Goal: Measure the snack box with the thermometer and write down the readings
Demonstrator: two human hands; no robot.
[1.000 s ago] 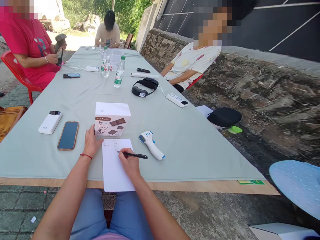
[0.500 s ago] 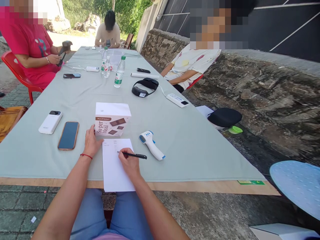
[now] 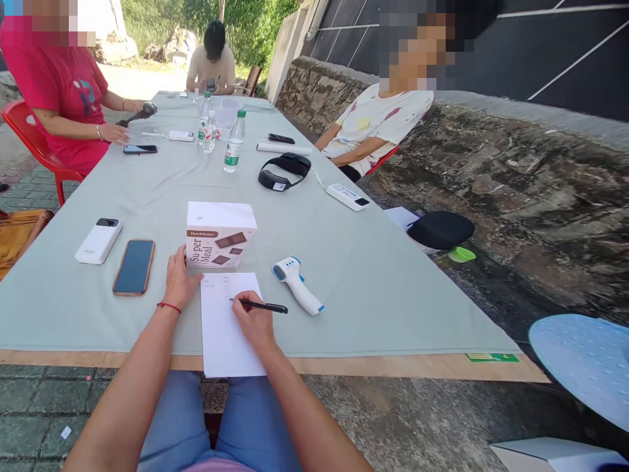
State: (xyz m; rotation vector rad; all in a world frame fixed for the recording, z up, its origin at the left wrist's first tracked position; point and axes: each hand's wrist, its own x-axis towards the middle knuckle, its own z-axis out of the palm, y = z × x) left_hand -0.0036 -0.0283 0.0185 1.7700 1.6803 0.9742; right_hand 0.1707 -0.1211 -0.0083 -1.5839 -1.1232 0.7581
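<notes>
Pinched in my right hand [image 3: 254,319] is a black pen [image 3: 268,306], its tip on a white sheet of paper [image 3: 227,351]. Small handwriting shows near the top of the sheet. My left hand [image 3: 181,280] lies on the table with thumb and fingers apart. Its fingertips reach the left side of a white and brown "Super Meal" box [image 3: 221,246], and the thumb is by the sheet's upper left corner. The box stands just beyond the paper. To the right of the pen lies a white and blue infrared thermometer [image 3: 299,287].
Left of my hands lie a smartphone [image 3: 133,267] and a white power bank [image 3: 99,241]. Farther off are a black headset [image 3: 284,172] cabled to another power bank [image 3: 348,196], and water bottles [image 3: 234,143]. Three people sit around the cloth-covered table [image 3: 393,308].
The person in pink at the left has lowered a dark handheld device toward the table edge and leaned back slightly. My hands and the pen look almost unchanged.
</notes>
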